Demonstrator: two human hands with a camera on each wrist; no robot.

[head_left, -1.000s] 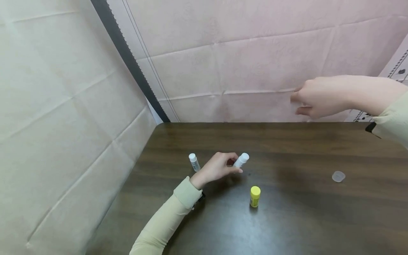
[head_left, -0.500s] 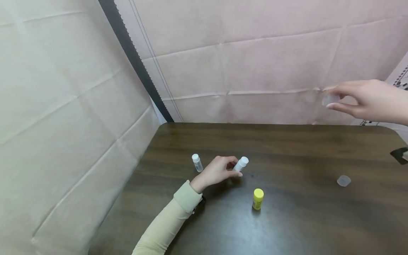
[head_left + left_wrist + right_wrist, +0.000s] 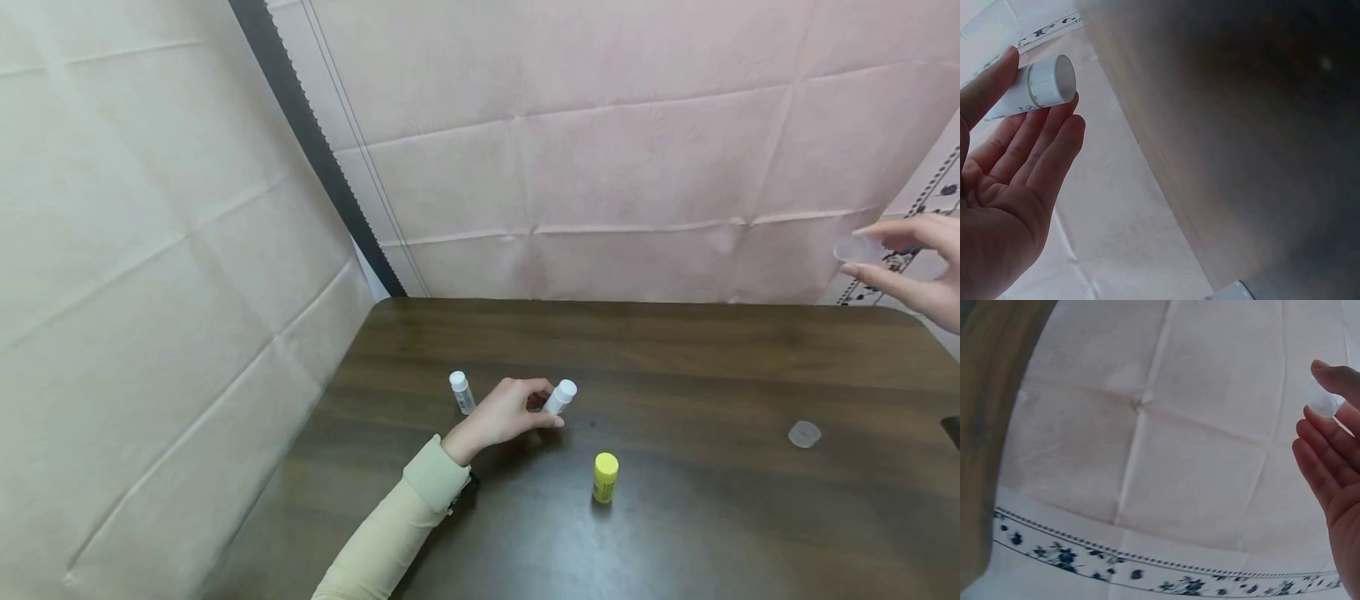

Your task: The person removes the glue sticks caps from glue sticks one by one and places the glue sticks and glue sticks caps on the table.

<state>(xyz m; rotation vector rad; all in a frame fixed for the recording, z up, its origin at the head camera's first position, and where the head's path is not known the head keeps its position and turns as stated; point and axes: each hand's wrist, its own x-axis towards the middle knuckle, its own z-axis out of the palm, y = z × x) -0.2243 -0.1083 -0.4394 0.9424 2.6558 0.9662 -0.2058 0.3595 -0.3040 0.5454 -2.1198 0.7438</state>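
My left hand [image 3: 497,418] pinches a small white-capped bottle [image 3: 560,397] between thumb and fingers, tilted over the table. In the left wrist view the bottle [image 3: 1041,84] shows its white end and a thin green band. At the far right of the head view, my right hand [image 3: 918,262] pinches a small clear plastic cup [image 3: 855,248] by its sides, raised above the table's back edge. Thumb and fingers partly cover this cup [image 3: 1322,400] in the right wrist view. A translucent disc [image 3: 805,434], perhaps a lid, lies on the table below the right hand.
Another white-capped bottle [image 3: 462,392] stands just beyond my left wrist. A yellow bottle [image 3: 605,478] stands upright in front of the left hand. Brown wooden table [image 3: 697,517] spreads beneath them; pale cloth [image 3: 637,167] hangs behind it and along the left.
My right hand has swung to the right with the clear cup, turning so the cup shows between thumb and fingers. The left hand keeps its tilted bottle in about the same place.
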